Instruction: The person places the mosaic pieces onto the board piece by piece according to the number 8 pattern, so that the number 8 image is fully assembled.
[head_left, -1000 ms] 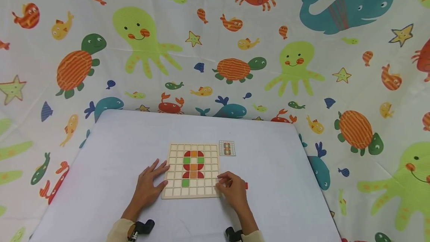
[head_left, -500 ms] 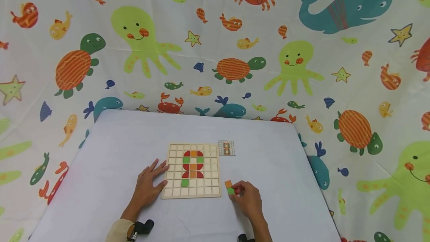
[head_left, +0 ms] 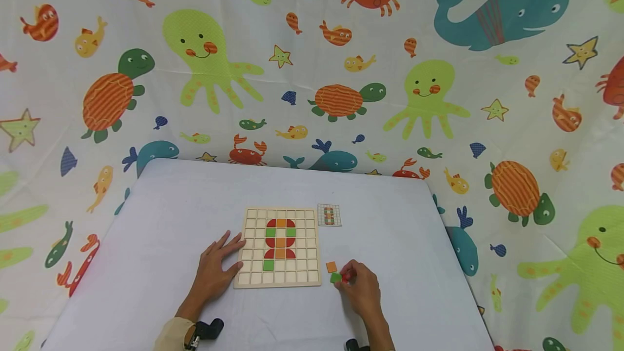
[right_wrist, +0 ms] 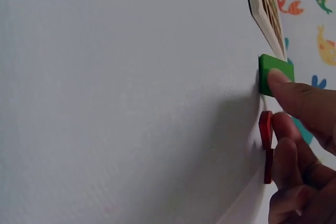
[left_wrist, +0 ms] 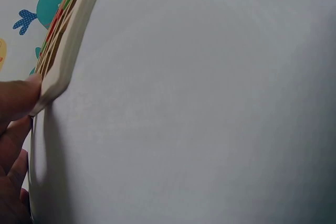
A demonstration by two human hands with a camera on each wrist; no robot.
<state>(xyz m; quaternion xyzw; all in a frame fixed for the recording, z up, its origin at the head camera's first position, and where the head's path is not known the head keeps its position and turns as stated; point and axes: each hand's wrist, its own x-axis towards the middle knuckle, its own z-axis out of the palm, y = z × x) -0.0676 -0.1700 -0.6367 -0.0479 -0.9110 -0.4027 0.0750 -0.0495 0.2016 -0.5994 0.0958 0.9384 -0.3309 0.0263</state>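
Note:
A wooden grid board (head_left: 294, 278) lies on the white table, with red, orange and green tiles set in its middle columns. My left hand (head_left: 214, 267) rests along the board's left edge, fingers spread and thumb on the frame (left_wrist: 58, 72). To the right of the board, my right hand (head_left: 361, 288) pinches a green square tile (head_left: 335, 277); its thumb lies on the face of that green tile (right_wrist: 275, 69) in the right wrist view. An orange square tile (head_left: 331, 267) lies just beyond. Red tiles (right_wrist: 266, 129) sit under the fingers, partly hidden.
A small pattern card (head_left: 329, 215) with a printed grid lies beyond the board's top right corner. Behind the table (head_left: 409, 221) hangs a cloth (head_left: 302, 69) printed with sea animals. Each wrist wears a black camera mount (head_left: 210, 329).
My right hand has moved right from the board's right edge to the loose tiles. The green tile has turned and come slightly away from the orange one. The left hand stays put.

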